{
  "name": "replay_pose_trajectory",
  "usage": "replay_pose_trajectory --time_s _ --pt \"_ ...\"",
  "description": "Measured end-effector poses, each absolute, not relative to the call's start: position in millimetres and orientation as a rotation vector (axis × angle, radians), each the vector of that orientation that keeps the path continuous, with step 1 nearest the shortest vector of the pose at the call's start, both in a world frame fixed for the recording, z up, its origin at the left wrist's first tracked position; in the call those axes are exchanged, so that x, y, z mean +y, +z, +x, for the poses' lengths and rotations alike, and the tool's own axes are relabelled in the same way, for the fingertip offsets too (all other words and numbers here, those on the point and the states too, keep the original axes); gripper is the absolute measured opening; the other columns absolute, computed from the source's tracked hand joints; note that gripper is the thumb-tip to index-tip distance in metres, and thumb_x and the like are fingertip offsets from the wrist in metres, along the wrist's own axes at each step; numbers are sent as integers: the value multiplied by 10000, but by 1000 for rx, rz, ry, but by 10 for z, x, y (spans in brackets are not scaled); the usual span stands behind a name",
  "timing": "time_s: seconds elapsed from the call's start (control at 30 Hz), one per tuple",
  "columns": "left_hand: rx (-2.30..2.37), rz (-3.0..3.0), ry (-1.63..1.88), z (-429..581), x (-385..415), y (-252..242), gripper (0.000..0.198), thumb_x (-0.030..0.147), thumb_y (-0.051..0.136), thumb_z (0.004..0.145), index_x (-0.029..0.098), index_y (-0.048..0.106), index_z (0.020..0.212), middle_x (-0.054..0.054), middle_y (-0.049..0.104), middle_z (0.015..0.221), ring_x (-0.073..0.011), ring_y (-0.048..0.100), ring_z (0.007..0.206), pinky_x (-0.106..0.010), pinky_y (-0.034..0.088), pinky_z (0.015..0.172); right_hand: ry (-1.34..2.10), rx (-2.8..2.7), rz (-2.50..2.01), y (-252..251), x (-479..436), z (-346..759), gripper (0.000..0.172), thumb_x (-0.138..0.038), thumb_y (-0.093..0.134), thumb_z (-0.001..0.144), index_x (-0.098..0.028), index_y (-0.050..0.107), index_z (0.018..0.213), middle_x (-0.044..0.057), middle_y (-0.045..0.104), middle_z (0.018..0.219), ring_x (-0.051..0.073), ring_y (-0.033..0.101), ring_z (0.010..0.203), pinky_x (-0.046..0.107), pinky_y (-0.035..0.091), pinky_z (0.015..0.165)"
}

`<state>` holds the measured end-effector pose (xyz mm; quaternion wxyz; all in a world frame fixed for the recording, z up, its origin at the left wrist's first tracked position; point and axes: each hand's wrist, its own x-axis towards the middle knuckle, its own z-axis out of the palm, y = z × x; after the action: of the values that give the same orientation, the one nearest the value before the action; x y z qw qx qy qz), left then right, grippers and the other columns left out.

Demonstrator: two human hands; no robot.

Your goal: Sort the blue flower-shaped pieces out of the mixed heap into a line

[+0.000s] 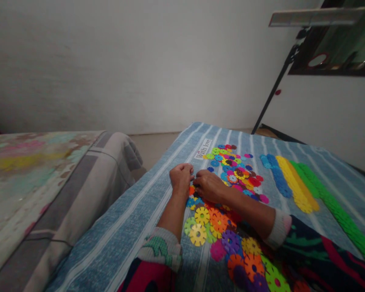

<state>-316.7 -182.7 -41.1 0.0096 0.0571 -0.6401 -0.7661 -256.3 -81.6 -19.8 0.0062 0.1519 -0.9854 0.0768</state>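
Observation:
Many flat, notched plastic discs in mixed colours lie in a long heap on the blue striped cloth; a yellow disc (pixel 197 235) and an orange disc (pixel 219 222) are among the nearest. My left hand (pixel 181 177) is closed at the heap's left side, its fingers curled inward. Close beside it, my right hand (pixel 209 185) reaches in from the right, fingers bent and pinched together over the discs. The fingertips of both hands nearly meet. Whatever they hold is too small or too covered to make out.
Right of the heap lie joined rows of discs: a blue strip (pixel 279 176), a yellow strip (pixel 296 184) and a long green strip (pixel 340 211). A second cloth-covered surface (pixel 48 194) stands to the left, across a gap. A slanted dark pole (pixel 273 91) rises behind the striped cloth.

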Motion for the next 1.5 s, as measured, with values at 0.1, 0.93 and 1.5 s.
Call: replay_pose_trajectory --time_s 0.1,0.93,1.5 --pt "-1995 157 -2414 -3177 -1818 -434 202 285 609 569 124 670 675 -29 648 641 -129 592 579 -218 479 483 262 -3084 463 -212 -798 -2591 163 -274 582 862 -170 706 884 94 624 995 215 564 987 296 408 813" --pt "-2178 57 -2389 -3138 -1805 -420 197 274 618 572 108 679 659 -37 649 600 -121 594 541 -214 478 499 641 -2941 41 -6 -344 -2509 100 -194 636 766 -173 687 683 -2 669 719 143 600 742 213 404 641" --pt "-2308 28 -2238 -3178 -1801 -371 220 313 628 539 122 678 635 -34 652 589 -147 593 552 -259 497 543 37 -2839 -717 -36 1929 -2173 158 -186 628 778 -186 774 839 76 749 920 225 674 923 257 469 780"
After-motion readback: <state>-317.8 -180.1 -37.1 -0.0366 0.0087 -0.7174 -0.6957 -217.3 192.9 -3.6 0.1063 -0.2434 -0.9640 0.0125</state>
